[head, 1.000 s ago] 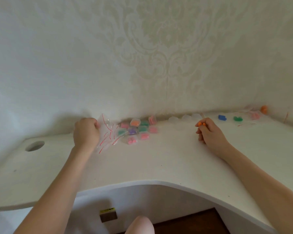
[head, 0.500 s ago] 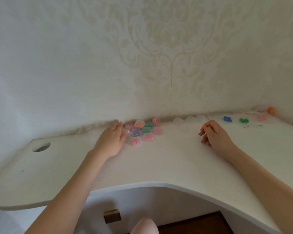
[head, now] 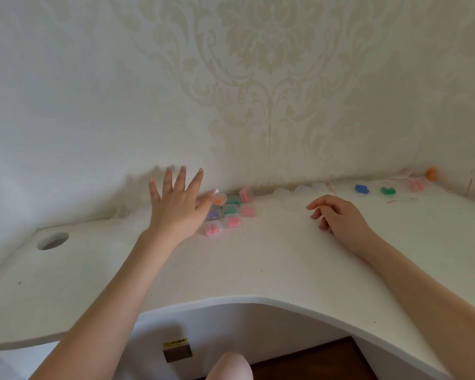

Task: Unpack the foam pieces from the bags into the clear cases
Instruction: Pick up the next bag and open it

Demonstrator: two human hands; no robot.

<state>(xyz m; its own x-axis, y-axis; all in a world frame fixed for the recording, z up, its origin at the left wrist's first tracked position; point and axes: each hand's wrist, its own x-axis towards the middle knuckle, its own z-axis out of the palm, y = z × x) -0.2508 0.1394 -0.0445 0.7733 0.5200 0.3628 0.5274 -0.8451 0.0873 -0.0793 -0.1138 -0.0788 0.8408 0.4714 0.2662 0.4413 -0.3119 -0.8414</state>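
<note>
White curved desk [head: 258, 270] pushed against a cream damask-patterned wall [head: 258, 78], with a round cable hole [head: 52, 240] on the left side of the top. Closest to the camera, below the desk edge, there's a knee [head: 229, 366] and a small box with a yellow label [head: 177, 348] on the floor.

Moving up onto the desk: the left hand [head: 177, 209] is lifted with all fingers spread wide and straight, holding nothing, the thumb tip right over the edge of the cluster of clear cases [head: 228, 212]. Can't tell if it actually touches them. The right hand [head: 337, 218] sits lower on the desk with fingers loosely curled, and I don't see anything in it.

The clear cases already have foam pieces in them: pink, purple, green, orange. They're bunched just right of the left hand, near the wall. Further back along the wall are a few empty cases [head: 299, 189]. Off to the far right: a loose blue foam piece [head: 361, 188], a green foam piece [head: 388, 190], a bag with pink pieces [head: 416, 185], and an orange piece [head: 431, 173] in the corner.
</note>
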